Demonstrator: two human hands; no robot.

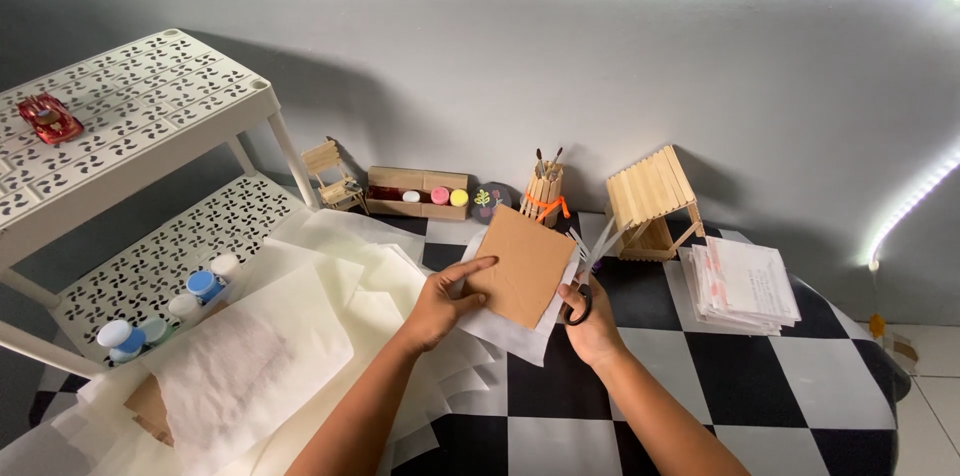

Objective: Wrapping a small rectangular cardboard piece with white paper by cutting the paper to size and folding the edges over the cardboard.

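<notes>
- The left hand [440, 304] is gripping the left edge of a flat brown cardboard rectangle [522, 264], thumb lying on its face and fingers closed behind it, holding it tilted above the worktop.
- The right hand [592, 324] is clamped around the black loop handles of a pair of scissors [586, 281], whose pale blades are opening upward at the cardboard's right edge.
- A thin white sheet of paper [512, 334] is lying directly behind the cardboard and showing below its lower edge; whether the left hand is pinching it too, I cannot tell.
- Both hands are working close together over the black-and-white chequered worktop [740, 376].
- A loose heap of cream translucent paper sheets [330, 326] is spreading across the worktop's left side, under the left forearm.
- A stack of white printed papers [742, 286] is resting to the right of the hands, well apart from them.
- A small house of pale wooden craft sticks [652, 204] is standing behind the scissors, near the wall.
- A craft-stick cup holding brushes, tied with an orange band [545, 194], is sitting just behind the cardboard.
- An open cardboard box with small round paint pots [418, 192] is lying further left along the wall, beside a tiny wooden-stick chair [332, 176].
- A white perforated plastic shelf rack [150, 126] is standing at the left, carrying a small red toy car [48, 118] on top and blue- and white-capped paint bottles [170, 311] on the lower tier.
</notes>
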